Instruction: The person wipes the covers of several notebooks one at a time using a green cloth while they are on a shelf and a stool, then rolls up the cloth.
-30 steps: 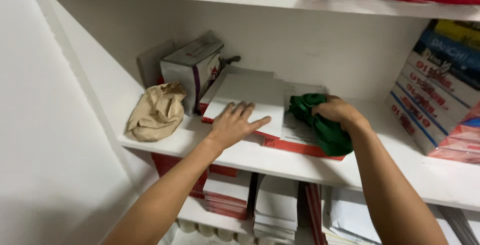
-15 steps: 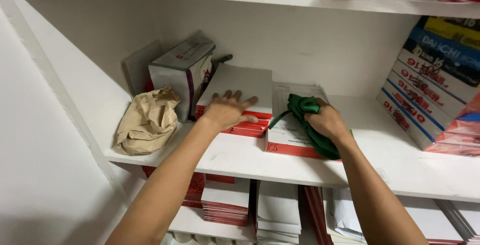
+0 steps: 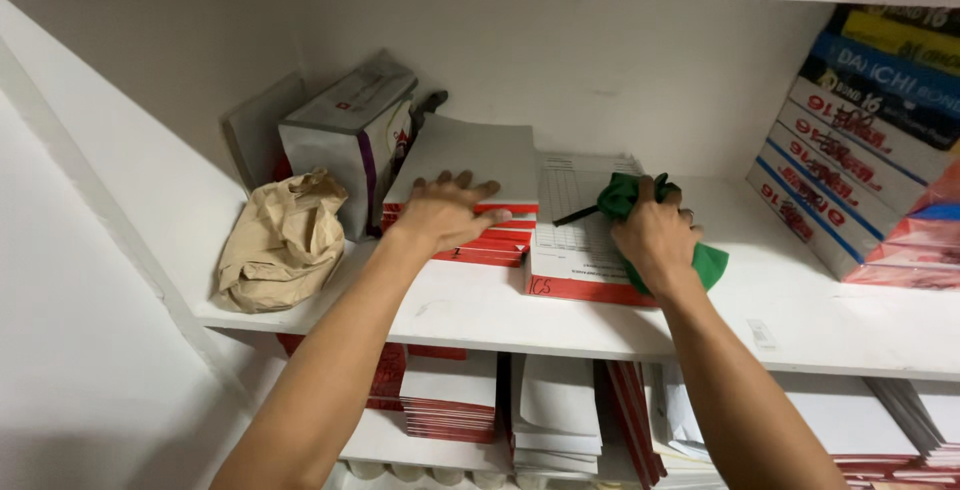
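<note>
The right hand (image 3: pixel 655 235) grips a crumpled green cloth (image 3: pixel 700 260) on the printed white pad (image 3: pixel 580 220), at three o'clock from the left hand (image 3: pixel 445 212), which lies open and flat on the red-edged white booklet stack (image 3: pixel 480 165).

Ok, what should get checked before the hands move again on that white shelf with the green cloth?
1. Right hand grips the crumpled green cloth: ok.
2. Cloth sits on the printed form pad with the red edge: ok.
3. Left hand lies flat, steadying the stack of red-edged white booklets: ok.
4. Crumpled brown paper bag lies apart from both hands: ok.
5. Grey cardboard box stands level: not ok, it leans.
6. Dust left on the white shelf board: cannot tell.
</note>
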